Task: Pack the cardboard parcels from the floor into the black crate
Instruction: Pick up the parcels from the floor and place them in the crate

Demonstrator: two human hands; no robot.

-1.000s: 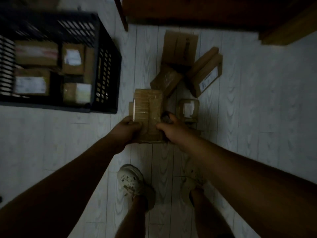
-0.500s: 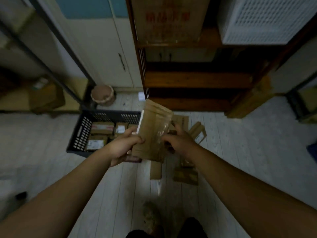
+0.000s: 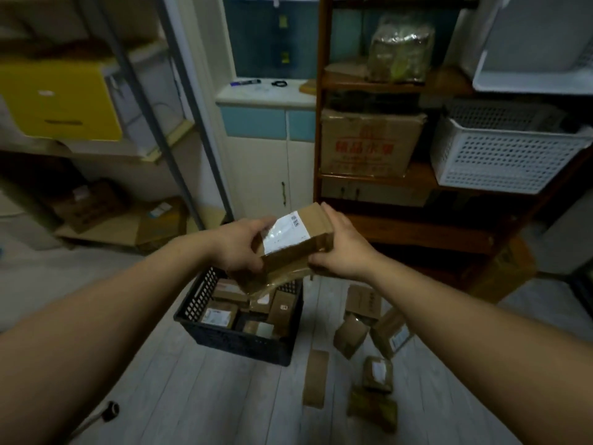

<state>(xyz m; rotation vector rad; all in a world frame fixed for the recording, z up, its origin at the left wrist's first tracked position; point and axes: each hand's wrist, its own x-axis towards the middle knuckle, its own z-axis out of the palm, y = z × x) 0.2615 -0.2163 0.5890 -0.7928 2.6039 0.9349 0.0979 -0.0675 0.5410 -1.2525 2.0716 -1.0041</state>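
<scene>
Cardboard parcel [image 3: 296, 240] with a white label sits gripped at both ends, left hand [image 3: 240, 248] and right hand [image 3: 341, 250], above the black crate's [image 3: 231, 341] far edge. Loose parcels [image 3: 350, 335] lie on the floor [image 3: 192, 396] beside its right side.

Body in view: two arms, nothing else. Left hand [image 3: 239, 244] and right hand [image 3: 345, 248] are bare. Left forearm [image 3: 128, 303] and right forearm [image 3: 449, 309] are bare along the whole visible length, up to the picture edge. The wide lens makes both look thick near the lower corners. Finer detail is lost to blur.
</scene>
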